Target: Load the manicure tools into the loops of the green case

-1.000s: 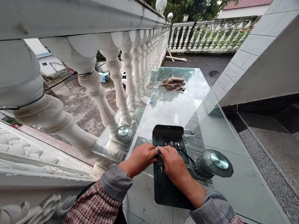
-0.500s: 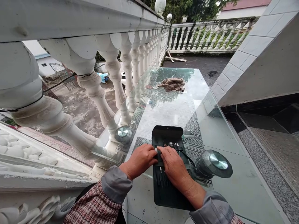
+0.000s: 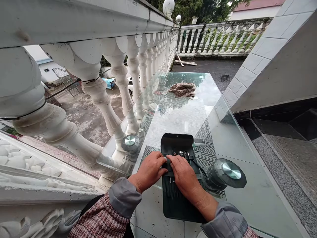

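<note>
Head: case (image 3: 176, 207) beneath right grip (image 3: 185, 173)

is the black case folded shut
No, the black case lies open on the glass table, with slim tools showing in it.

Black rectangular tool case (image 3: 177, 140); greenish clear-glass counter (image 3: 237, 142) with grey-striped panel (image 3: 208, 150); crumpled brown cloth (image 3: 182, 89); pink-and-dark checked fabric sleeve (image 3: 101, 216), plain grey cuff (image 3: 125, 195).
</note>
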`<state>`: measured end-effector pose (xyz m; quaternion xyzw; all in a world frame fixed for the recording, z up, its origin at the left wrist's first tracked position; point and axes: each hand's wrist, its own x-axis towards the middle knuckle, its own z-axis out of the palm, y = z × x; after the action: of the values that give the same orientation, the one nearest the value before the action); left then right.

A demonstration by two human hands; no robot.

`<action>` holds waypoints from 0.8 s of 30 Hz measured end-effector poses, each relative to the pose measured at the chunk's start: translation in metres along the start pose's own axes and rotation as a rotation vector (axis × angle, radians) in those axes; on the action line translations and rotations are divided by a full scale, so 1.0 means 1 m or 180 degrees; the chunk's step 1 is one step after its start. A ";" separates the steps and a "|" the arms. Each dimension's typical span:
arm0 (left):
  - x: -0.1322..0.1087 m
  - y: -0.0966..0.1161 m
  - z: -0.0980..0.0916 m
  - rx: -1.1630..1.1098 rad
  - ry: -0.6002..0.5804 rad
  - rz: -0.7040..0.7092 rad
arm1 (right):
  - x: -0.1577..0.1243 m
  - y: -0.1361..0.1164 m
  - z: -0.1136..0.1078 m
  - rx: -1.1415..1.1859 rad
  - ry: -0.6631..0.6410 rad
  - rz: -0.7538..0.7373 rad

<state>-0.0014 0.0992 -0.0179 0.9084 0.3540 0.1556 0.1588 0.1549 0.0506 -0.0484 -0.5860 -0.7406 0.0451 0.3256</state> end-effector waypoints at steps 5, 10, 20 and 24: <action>0.000 -0.001 -0.002 -0.0161 0.0019 -0.0067 | 0.002 -0.002 -0.003 -0.0015 -0.0049 -0.0004; 0.001 -0.003 -0.001 -0.0029 0.0005 -0.0076 | 0.003 -0.004 -0.004 -0.0006 -0.0040 0.0019; 0.004 -0.003 0.007 0.0382 0.0079 0.0010 | 0.003 0.000 -0.004 0.0023 -0.0008 0.0090; 0.005 -0.003 0.008 0.0394 0.0125 -0.0010 | 0.002 -0.001 -0.002 0.0068 0.0012 0.0089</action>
<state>0.0034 0.1035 -0.0252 0.9127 0.3674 0.1509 0.0955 0.1547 0.0511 -0.0459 -0.5929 -0.7312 0.0565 0.3326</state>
